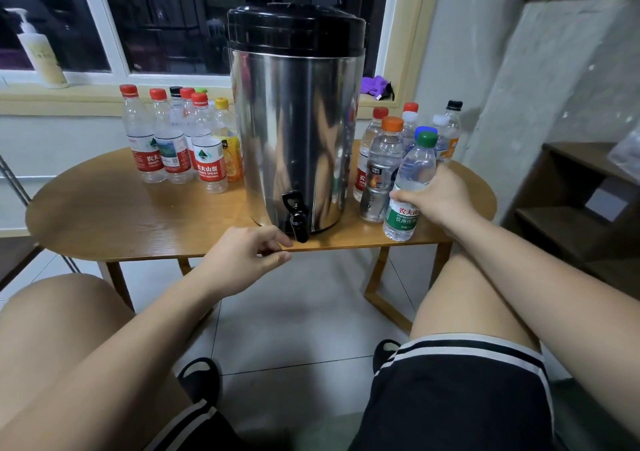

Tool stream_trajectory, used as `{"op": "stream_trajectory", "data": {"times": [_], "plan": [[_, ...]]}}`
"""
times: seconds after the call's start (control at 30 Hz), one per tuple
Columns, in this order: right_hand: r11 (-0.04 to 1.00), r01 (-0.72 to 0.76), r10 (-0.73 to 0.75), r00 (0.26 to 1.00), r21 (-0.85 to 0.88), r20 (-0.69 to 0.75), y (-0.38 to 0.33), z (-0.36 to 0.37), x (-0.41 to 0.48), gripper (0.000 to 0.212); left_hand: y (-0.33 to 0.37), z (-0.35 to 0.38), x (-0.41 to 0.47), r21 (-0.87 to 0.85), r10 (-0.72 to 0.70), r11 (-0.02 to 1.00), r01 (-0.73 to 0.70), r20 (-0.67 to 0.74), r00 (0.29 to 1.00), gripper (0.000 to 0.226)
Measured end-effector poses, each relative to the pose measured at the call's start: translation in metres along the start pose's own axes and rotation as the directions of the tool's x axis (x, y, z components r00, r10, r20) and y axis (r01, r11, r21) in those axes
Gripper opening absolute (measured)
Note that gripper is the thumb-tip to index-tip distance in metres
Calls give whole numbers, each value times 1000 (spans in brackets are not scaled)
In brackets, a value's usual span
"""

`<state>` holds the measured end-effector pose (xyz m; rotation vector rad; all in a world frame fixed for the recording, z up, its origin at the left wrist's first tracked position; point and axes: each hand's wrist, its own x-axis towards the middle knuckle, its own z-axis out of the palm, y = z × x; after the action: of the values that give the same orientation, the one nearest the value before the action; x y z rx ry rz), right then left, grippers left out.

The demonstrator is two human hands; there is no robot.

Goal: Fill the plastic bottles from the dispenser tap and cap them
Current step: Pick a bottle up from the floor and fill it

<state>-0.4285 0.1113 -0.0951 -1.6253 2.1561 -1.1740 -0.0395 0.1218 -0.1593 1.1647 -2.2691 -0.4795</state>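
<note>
- Steel dispenser (298, 131) with black lid, standing mid-desk (104, 215), black tap (297, 215) low on its front and jutting past the near edge.
- Right hand (434, 197) wrapped around the middle of a green-capped bottle (410, 187), fingers (403, 197) curled across the label; bottle upright with a slight lean, base at the desk top near the front edge, cap on, clear contents showing.
- That bottle just right of the dispenser, tap to the left of it and apart from it.
- Left hand (247, 258) at the desk's front edge, just left of and below the tap, fingers loosely curled, thumb and forefinger nearly meeting, nothing held; fingertips near the tap, contact impossible to judge.
- Behind the held bottle, a cluster of capped bottles (382, 170) with orange, red, blue, white and black caps, packed close together to the dispenser's right.
- Left of the dispenser, another group of capped bottles (169, 138), mostly red caps with red labels, one yellow cap, looking empty.
- On the window sill behind, a pump bottle (41, 53) at left and a purple cloth (375, 86) at right.
- Bare knees and black shorts below the desk, tiled floor between.
</note>
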Motion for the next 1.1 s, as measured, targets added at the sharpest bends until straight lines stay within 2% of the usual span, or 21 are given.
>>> {"op": "stream_trajectory", "data": {"times": [0.13, 0.23, 0.33, 0.53, 0.73, 0.97, 1.03, 1.1], "plan": [[989, 17, -25, 998, -146, -50, 6, 11, -1, 105, -1, 1, -1, 0, 7, 1000, -7, -11, 1000, 18], [988, -79, 80, 997, -133, 7, 20, 20, -8, 122, -3, 2, -2, 3, -6, 1000, 6, -3, 1000, 18], [992, -82, 90, 993, -96, 80, 31, 25, -1, 128, -3, 2, -1, 1, -8, 1000, 8, 3, 1000, 17], [997, -75, 78, 983, -26, 166, 32, 33, 18, 97, -3, 5, 2, 4, -17, 1000, 17, 15, 1000, 16], [996, -84, 83, 984, 3, 156, 35, 38, 33, 87, -6, 6, 5, 10, -14, 1000, 14, 29, 999, 18], [997, -62, 66, 990, -34, 122, 34, 39, 29, 92, -9, 5, 6, 16, -26, 1000, 26, 16, 1000, 15], [997, -65, 67, 995, -38, 72, 27, 36, 18, 100, -10, 3, 6, 17, -33, 999, 33, 19, 999, 15], [999, -29, 28, 999, -32, -32, 19, 33, 5, 100, -11, 0, 7, 24, -43, 999, 42, 19, 999, 16]]}}
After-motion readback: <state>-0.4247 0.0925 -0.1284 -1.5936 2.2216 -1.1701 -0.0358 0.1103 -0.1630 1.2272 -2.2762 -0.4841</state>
